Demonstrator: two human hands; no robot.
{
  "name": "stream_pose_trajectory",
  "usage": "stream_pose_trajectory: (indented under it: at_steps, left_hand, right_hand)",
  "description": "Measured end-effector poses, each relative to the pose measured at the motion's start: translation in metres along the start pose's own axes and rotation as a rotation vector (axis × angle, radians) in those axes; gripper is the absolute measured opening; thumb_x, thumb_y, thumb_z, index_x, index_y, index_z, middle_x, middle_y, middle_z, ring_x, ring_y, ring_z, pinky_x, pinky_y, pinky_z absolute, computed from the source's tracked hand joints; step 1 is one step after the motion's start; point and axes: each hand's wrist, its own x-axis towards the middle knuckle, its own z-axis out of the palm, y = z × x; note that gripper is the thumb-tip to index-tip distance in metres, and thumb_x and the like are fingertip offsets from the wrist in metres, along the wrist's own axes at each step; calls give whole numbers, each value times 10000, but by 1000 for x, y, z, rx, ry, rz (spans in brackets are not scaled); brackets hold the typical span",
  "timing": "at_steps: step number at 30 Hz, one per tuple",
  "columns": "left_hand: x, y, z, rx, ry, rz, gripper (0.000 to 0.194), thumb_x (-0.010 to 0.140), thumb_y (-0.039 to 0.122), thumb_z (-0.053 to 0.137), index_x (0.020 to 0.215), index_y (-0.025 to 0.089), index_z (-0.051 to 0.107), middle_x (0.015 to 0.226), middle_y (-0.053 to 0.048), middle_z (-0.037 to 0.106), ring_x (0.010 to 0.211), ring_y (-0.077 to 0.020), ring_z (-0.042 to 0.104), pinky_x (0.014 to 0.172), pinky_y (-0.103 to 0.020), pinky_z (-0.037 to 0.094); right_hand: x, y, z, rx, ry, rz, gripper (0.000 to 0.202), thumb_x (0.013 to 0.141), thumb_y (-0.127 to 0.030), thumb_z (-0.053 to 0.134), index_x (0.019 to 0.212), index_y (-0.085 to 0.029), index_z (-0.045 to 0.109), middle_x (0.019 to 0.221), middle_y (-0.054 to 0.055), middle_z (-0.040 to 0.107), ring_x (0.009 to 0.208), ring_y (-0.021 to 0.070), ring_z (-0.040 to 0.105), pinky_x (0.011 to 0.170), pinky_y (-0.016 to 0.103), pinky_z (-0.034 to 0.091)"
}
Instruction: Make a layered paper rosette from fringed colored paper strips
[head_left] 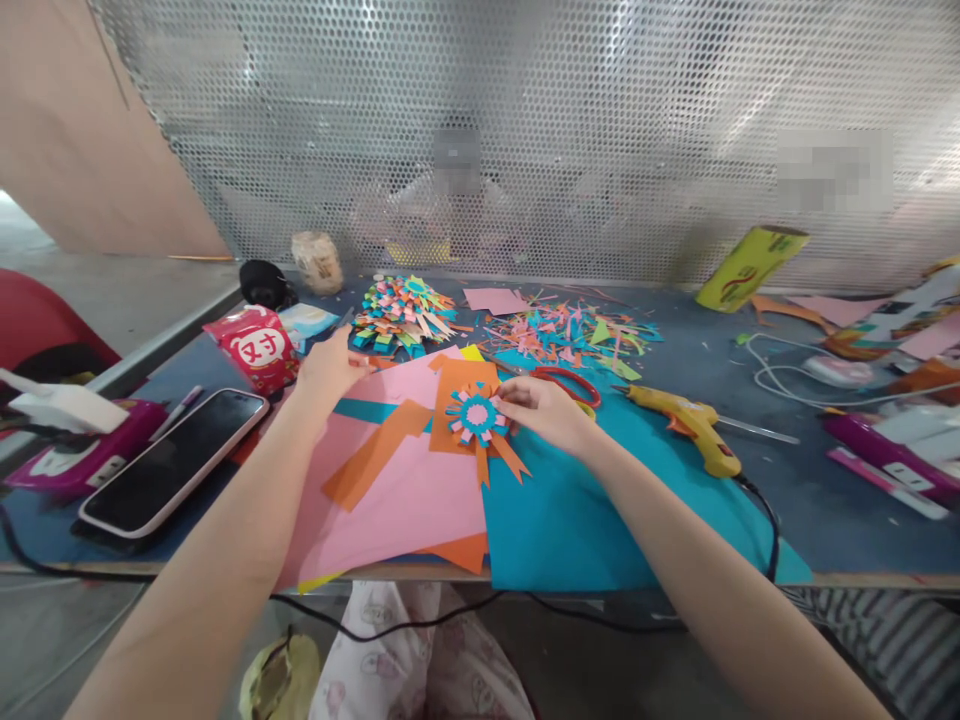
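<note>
A layered paper rosette (478, 416) in blue, pink and orange, with two orange ribbon tails, lies over an orange paper piece. My right hand (546, 408) pinches its right edge between thumb and fingers. My left hand (330, 368) reaches over the paper sheets, thumb and fingers apart, just left of a pile of finished fringed rosettes (405, 312). A small grey tip shows beyond its fingers, too unclear to name. Under the hands lie pink sheets (390, 500), orange strips (375, 455) and a large blue sheet (570, 530). Red-handled scissors (574, 380) are partly hidden behind my right hand.
A yellow glue gun (694, 420) with a glue stick lies right. Paper scraps (577, 330) are heaped behind. A phone (176, 460), a red snack packet (253, 345) and a purple power strip (90, 450) sit left. A yellow tube (750, 268) leans by the perforated metal panel (562, 130).
</note>
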Motion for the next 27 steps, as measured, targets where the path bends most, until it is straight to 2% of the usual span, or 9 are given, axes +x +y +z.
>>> stream_pose_trajectory:
  at_steps: [4, 6, 12, 17, 20, 23, 27]
  left_hand:
    - [-10, 19, -5, 163, -42, -69, 623, 852, 284, 498, 1423, 102, 330, 1130, -206, 673, 1098, -317, 621, 861, -391, 486]
    - [-13, 27, -4, 250, -42, -59, 597, 874, 247, 433, 1440, 111, 301, 1101, -221, 675, 1047, -340, 641, 832, -420, 490]
    - [-14, 40, 6, 342, -67, 35, 683, 839, 80, 377, 1478, 51, 139, 1013, -232, 688, 985, -321, 663, 797, -381, 492]
    - [-11, 32, 7, 264, -41, 33, 665, 859, 136, 394, 1472, 51, 152, 1072, -218, 673, 1018, -307, 648, 818, -356, 485]
    - [-12, 30, 4, 241, -30, -18, 676, 859, 198, 447, 1459, 30, 184, 1079, -236, 668, 1041, -341, 632, 826, -383, 486]
    - [-16, 33, 1, 278, -60, -52, 638, 880, 232, 435, 1454, 51, 225, 1103, -257, 654, 1057, -357, 623, 824, -409, 489]
    - [-21, 43, -1, 367, -110, -60, 614, 896, 171, 378, 1474, 86, 192, 1112, -247, 654, 1040, -339, 635, 825, -411, 497]
  right_hand:
    - [3, 8, -1, -89, 148, -107, 188, 669, -249, 700, 835, -215, 620, 773, 19, 692, 711, 175, 656, 689, 343, 536]
    - [4, 9, -3, -116, 169, -139, 201, 681, -249, 687, 870, -219, 625, 810, 28, 699, 759, 190, 668, 747, 370, 532]
    - [5, 10, -4, -152, 144, -175, 170, 711, -260, 646, 872, -211, 622, 810, 41, 695, 747, 197, 674, 717, 369, 541]
    - [5, 14, -1, -170, 111, -177, 170, 717, -262, 642, 874, -201, 622, 795, 46, 693, 709, 199, 673, 657, 359, 544]
    - [5, 16, -2, -178, 107, -177, 168, 726, -253, 640, 885, -200, 622, 803, 45, 696, 709, 195, 677, 638, 341, 547]
    - [5, 16, -3, -186, 103, -174, 159, 746, -242, 626, 900, -201, 622, 807, 39, 696, 699, 181, 677, 627, 323, 553]
    - [5, 17, -3, -207, 91, -169, 149, 754, -204, 619, 903, -194, 623, 805, 42, 697, 707, 178, 680, 627, 309, 560]
